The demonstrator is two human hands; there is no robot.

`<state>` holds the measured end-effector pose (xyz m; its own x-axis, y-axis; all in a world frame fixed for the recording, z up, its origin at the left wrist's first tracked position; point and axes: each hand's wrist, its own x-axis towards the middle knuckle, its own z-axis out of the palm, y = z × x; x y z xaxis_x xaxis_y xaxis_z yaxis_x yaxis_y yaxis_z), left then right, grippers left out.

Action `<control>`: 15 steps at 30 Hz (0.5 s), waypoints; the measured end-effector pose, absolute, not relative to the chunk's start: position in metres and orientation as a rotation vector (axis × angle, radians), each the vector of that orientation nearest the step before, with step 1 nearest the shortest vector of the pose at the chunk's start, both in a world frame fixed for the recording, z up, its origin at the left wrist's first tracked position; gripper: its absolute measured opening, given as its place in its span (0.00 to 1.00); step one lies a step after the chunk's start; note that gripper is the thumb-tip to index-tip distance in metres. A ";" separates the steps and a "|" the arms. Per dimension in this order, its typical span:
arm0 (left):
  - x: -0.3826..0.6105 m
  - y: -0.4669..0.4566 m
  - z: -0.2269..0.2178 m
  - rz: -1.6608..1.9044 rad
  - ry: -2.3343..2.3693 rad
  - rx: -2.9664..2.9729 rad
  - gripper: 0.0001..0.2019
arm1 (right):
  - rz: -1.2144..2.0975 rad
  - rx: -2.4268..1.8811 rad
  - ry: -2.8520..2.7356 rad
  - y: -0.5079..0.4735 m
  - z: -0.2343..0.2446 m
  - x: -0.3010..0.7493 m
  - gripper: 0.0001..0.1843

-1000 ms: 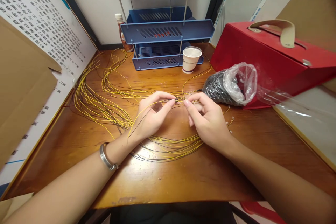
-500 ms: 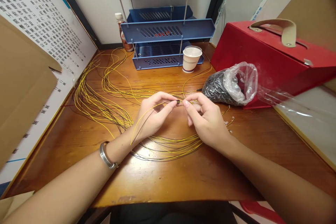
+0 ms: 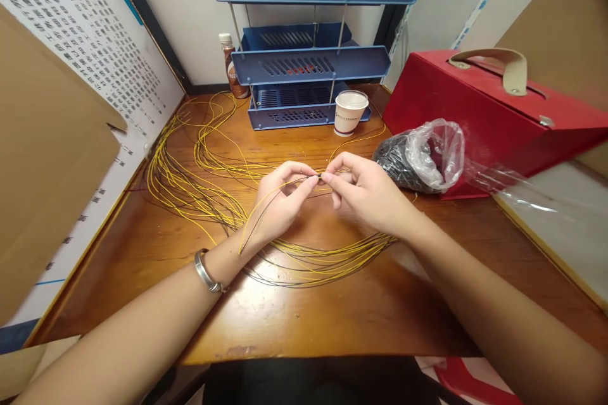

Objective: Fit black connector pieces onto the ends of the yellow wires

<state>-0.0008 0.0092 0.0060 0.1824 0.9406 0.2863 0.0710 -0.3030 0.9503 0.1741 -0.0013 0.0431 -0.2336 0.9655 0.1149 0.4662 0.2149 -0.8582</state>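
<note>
From the head view we take the paper cup [image 3: 350, 115] as our mark. Nearer to us than the cup and a little to its left, our left hand [image 3: 280, 205] and right hand [image 3: 370, 196] come almost fingertip to fingertip above the table [image 3: 289, 329], both pinched on a small dark piece [image 3: 319, 176], one from each end. How much of the right pinch is on the piece and how much on wire we cannot tell. A fingertip grip seems right for something so slight, since whole palms would hide it. A yellow and a dark wire [image 3: 258, 205] trail back over our left hand, probably so their loose ends lie out of the pinch. The wire bundle [image 3: 190, 190] spreads left of the cup, with a loop curving on our side of it, likely leaving slack for both hands. To the cup's right, nearer us, lies an open plastic bag [image 3: 418, 155] of dark contents, its mouth turned outward, perhaps for easy reach; beyond it sits the red box [image 3: 470, 101].
</note>
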 end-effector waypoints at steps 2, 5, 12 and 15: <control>-0.002 0.011 0.006 1.249 0.976 1.520 0.12 | 0.942 -1.334 -1.793 0.004 0.044 0.173 0.06; -0.002 0.012 0.006 1.244 0.959 1.465 0.14 | 1.034 -1.296 -1.753 0.008 0.037 0.171 0.11; 0.002 0.011 0.002 1.260 0.962 1.433 0.15 | 1.082 -1.200 -1.699 -0.002 0.019 0.167 0.14; 0.002 0.009 0.002 1.236 0.934 1.468 0.14 | 1.073 -1.172 -1.596 -0.007 0.018 0.165 0.13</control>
